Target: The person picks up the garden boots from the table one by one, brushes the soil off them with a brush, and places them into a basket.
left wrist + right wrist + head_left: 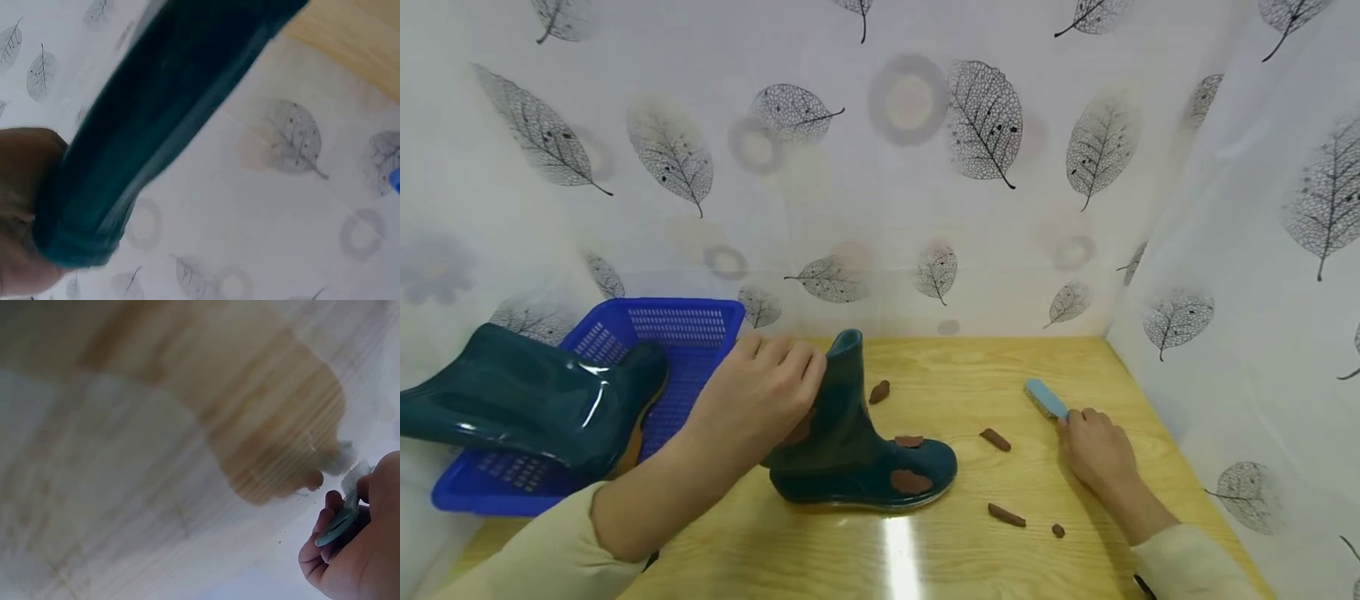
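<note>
A dark green rubber boot point(842, 462) stands on the wooden table with brown patches on its toe and side. My left hand point(767, 383) grips the top of its shaft; in the left wrist view the boot shaft point(144, 144) runs up from that hand point(25, 212). At the right, my right hand point(1097, 450) holds a light blue brush point(1045, 398) by its handle, the bristle end pointing away toward the back left. The right wrist view shows the fingers of that hand point(356, 544) curled round the brush handle point(340, 525).
A second green boot point(550, 400) lies across a blue plastic basket point(700, 312) at the left. Several brown pieces, one of them a short stick point(1006, 515), lie on the wooden table point(820, 558). A leaf-patterned curtain point(880, 192) hangs along the back and sides.
</note>
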Tool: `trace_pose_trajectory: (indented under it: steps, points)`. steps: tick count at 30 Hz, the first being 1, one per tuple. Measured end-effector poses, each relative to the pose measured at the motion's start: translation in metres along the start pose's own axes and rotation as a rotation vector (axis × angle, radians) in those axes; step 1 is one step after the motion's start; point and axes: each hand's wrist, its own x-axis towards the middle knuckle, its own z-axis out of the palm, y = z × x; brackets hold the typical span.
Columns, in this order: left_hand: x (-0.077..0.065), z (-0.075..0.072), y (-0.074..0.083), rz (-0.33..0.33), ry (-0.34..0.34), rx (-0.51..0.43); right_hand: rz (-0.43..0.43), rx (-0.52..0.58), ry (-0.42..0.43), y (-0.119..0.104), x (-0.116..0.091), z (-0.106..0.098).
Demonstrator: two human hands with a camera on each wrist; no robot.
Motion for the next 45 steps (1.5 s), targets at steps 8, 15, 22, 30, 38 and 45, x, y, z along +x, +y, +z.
trace_pose_trajectory:
  steps: [8,15,22,30,38,45]
  points:
    - [-0.001,0.015,0.008,-0.124,0.04,-0.024,0.046,0.079,-0.018,-0.002,-0.001,0.001]
    - [-0.01,0.04,-0.023,-0.082,0.072,-0.317,0.02,0.176,0.014,-0.009,0.0,-0.006]
    - [-0.024,0.063,-0.035,-0.085,0.074,-0.452,-0.305,0.256,0.111,-0.046,0.001,-0.021]
    - [-0.042,0.084,-0.035,-0.132,0.145,-0.523,-0.515,0.308,0.047,-0.088,0.013,-0.033]
    - [-0.049,0.091,-0.036,-0.11,0.237,-0.534,-0.598,0.377,-0.08,-0.104,0.023,-0.022]
    - [-0.047,0.092,-0.036,-0.088,0.266,-0.521,-0.575,0.484,-0.228,-0.11,0.03,-0.014]
